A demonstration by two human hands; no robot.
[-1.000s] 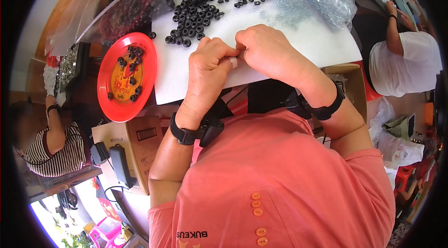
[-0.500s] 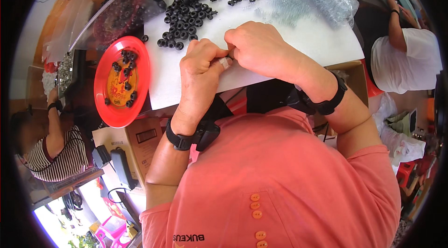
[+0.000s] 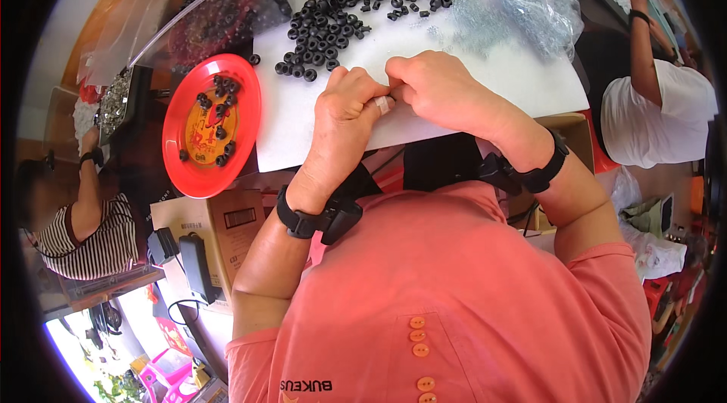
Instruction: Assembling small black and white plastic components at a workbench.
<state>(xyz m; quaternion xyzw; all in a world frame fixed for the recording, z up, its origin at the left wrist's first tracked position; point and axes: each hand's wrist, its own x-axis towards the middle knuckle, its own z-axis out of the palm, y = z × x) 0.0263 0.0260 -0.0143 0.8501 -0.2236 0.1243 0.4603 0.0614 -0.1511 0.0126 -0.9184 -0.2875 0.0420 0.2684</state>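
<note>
My left hand (image 3: 345, 113) and my right hand (image 3: 437, 86) meet over the near part of a white work surface (image 3: 500, 89), fingertips pinched together. Whatever sits between the fingertips is hidden by them. A pale wrap covers one digit of my left hand. Beyond the hands lies a heap of small black ring-shaped parts (image 3: 326, 35), spreading to the far edge. Left of my left hand, a red oval plate (image 3: 250, 111) with a yellow middle carries several of the same black parts. To the far right of the heap are many thin, clear-bluish small pieces (image 3: 477, 17).
A clear plastic bag (image 3: 541, 5) lies at the far right of the surface. At the far left stands a clear bin (image 3: 227, 17) holding more black parts. Cardboard boxes (image 3: 219, 232) stand below the plate. Other people sit at left, in stripes (image 3: 95, 236), and right, in white (image 3: 655, 119).
The whole scene has shifted slightly to the right in view, apparently from head motion. My hands stay pinched together in much the same pose.
</note>
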